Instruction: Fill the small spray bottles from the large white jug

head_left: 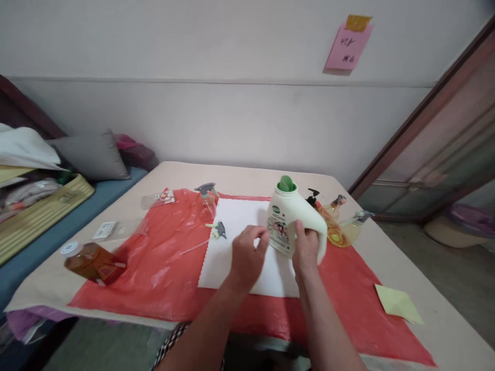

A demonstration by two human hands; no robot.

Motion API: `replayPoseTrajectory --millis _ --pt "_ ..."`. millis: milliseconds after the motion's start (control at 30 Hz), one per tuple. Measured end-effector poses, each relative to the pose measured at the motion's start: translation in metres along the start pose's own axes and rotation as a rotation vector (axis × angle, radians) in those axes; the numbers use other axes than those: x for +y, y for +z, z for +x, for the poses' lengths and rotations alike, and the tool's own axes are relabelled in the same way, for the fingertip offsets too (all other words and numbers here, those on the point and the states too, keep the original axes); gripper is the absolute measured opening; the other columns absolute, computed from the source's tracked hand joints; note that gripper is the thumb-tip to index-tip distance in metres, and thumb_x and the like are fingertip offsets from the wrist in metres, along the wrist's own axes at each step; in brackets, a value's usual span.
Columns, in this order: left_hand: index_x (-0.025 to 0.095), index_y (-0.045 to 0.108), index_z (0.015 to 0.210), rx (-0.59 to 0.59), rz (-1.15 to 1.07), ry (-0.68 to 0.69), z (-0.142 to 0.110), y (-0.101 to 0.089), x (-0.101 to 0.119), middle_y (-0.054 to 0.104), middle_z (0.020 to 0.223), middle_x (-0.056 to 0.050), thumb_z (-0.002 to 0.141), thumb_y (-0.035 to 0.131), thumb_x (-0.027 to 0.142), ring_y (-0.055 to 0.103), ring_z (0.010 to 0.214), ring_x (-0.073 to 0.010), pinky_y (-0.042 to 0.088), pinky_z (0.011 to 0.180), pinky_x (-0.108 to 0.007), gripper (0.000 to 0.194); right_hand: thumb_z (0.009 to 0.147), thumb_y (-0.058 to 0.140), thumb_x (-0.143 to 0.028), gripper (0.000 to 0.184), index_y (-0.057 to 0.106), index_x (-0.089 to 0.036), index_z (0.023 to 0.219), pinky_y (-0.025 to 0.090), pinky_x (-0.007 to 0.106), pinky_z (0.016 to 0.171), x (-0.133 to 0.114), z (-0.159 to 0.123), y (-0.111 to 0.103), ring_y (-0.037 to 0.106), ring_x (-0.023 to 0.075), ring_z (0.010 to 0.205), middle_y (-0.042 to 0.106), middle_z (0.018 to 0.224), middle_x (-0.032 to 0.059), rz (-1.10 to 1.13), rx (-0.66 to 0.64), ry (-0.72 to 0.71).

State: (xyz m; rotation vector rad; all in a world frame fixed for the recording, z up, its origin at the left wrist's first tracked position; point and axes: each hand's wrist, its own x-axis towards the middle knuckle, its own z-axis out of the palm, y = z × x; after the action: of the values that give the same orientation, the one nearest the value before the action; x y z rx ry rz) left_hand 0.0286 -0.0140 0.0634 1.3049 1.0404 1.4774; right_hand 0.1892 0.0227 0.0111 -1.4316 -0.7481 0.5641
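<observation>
Right hand: some fingers out of sight at pale cream plastic jug; small label print unreadable. Beyond hand: black plastic pump head, lower part behind jug. Far left of hand: limp white bundle, cut by picture edge.

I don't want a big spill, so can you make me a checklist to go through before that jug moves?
1. Jug being held: ok, the right hand grips it.
2. Jug standing flat on the white sheet: cannot tell, it may be lifted.
3. Jug's mouth uncovered: ok, the green spout shows with no cap over it.
4. Left hand empty: cannot tell, its curled fingers could hide something small.
5. White sheet clear of loose parts: not ok, a spray head lies near its left edge.
6. Brown bottle closed: ok, its white cap is on.
</observation>
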Motion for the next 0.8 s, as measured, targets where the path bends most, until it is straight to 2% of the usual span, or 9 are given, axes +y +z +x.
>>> replayPoseTrajectory --millis 67,133,200,267,333,433,600,667,800 --pt "0.026 0.076 0.091 -0.036 -0.064 -0.075 -0.011 0.021 -0.004 0.069 0.095 -0.008 0.076 0.079 0.028 0.061 0.1 -0.0281 0.041 0.102 -0.038 0.016 0.081 0.061 -0.065 0.07 0.06 -0.013 0.127 0.045 0.046 0.103 -0.011 -0.008 -0.012 0.06 0.0297 0.117 0.068 0.124 0.0162 -0.062 -0.002 -0.044" --pt "0.026 0.069 0.116 0.029 -0.167 -0.17 -0.018 0.037 -0.008 0.065 0.123 -0.012 0.071 0.085 0.031 0.059 0.114 -0.0304 0.04 0.106 -0.041 0.048 0.081 0.059 -0.07 0.073 0.063 -0.011 0.123 0.044 0.051 0.104 -0.019 -0.014 -0.025 0.059 0.0339 0.118 0.068 0.123 0.0187 -0.201 0.015 -0.162" --pt "0.027 0.052 0.139 0.048 -0.293 -0.294 -0.021 0.049 -0.009 0.052 0.145 -0.015 0.069 0.088 0.037 0.059 0.118 -0.0314 0.043 0.104 -0.043 0.079 0.082 0.053 -0.075 0.081 0.062 -0.008 0.127 0.04 0.057 0.107 -0.021 -0.017 -0.038 0.056 0.0396 0.125 0.065 0.128 0.024 -0.358 0.059 -0.338" --pt "0.029 0.036 0.149 -0.011 -0.394 -0.392 -0.021 0.054 -0.007 0.045 0.151 -0.018 0.071 0.086 0.044 0.062 0.117 -0.0306 0.047 0.1 -0.042 0.094 0.085 0.048 -0.076 0.09 0.055 -0.003 0.138 0.036 0.061 0.111 -0.019 -0.018 -0.05 0.051 0.0434 0.133 0.06 0.136 0.0287 -0.493 0.118 -0.54" --pt "0.031 0.031 0.149 -0.087 -0.454 -0.438 -0.02 0.054 -0.003 0.048 0.148 -0.018 0.075 0.083 0.05 0.063 0.117 -0.0297 0.05 0.098 -0.041 0.093 0.087 0.047 -0.075 0.091 0.051 -0.002 0.143 0.032 0.062 0.115 -0.015 -0.018 -0.06 0.052 0.0439 0.134 0.057 0.14 0.0297 -0.618 0.173 -0.725" --pt "0.031 0.037 0.14 -0.144 -0.525 -0.501 -0.018 0.051 0.002 0.055 0.141 -0.016 0.078 0.078 0.058 0.064 0.118 -0.03 0.051 0.098 -0.043 0.079 0.089 0.045 -0.075 0.086 0.056 -0.006 0.139 0.029 0.064 0.116 -0.012 -0.019 -0.071 0.06 0.043 0.124 0.064 0.132 0.0258 -0.742 0.218 -0.916" --pt "0.032 0.04 0.138 -0.153 -0.636 -0.622 -0.017 0.052 -0.004 0.054 0.141 -0.014 0.079 0.07 0.069 0.072 0.103 -0.0284 0.053 0.095 -0.045 0.076 0.094 0.049 -0.06 0.07 0.052 -0.01 0.144 0.027 0.066 0.116 -0.022 -0.019 -0.082 0.066 0.0393 0.116 0.071 0.123 0.0202 -0.744 0.143 -1.191" --pt "0.031 0.04 0.138 -0.126 -0.674 -0.658 -0.017 0.055 -0.01 0.055 0.14 -0.014 0.078 0.069 0.071 0.073 0.1 -0.0285 0.054 0.092 -0.045 0.078 0.095 0.049 -0.057 0.064 0.055 -0.012 0.141 0.028 0.064 0.117 -0.025 -0.019 -0.084 0.068 0.0373 0.114 0.072 0.121 0.0183 -0.753 0.098 -1.229" --pt "0.028 0.046 0.136 -0.065 -0.748 -0.731 -0.018 0.061 -0.019 0.059 0.134 -0.015 0.076 0.069 0.072 0.072 0.096 -0.0283 0.056 0.083 -0.042 0.078 0.094 0.05 -0.056 0.054 0.063 -0.015 0.126 0.032 0.061 0.116 -0.027 -0.018 -0.086 0.071 0.0356 0.111 0.075 0.115 0.0161 -0.797 0.045 -1.21"
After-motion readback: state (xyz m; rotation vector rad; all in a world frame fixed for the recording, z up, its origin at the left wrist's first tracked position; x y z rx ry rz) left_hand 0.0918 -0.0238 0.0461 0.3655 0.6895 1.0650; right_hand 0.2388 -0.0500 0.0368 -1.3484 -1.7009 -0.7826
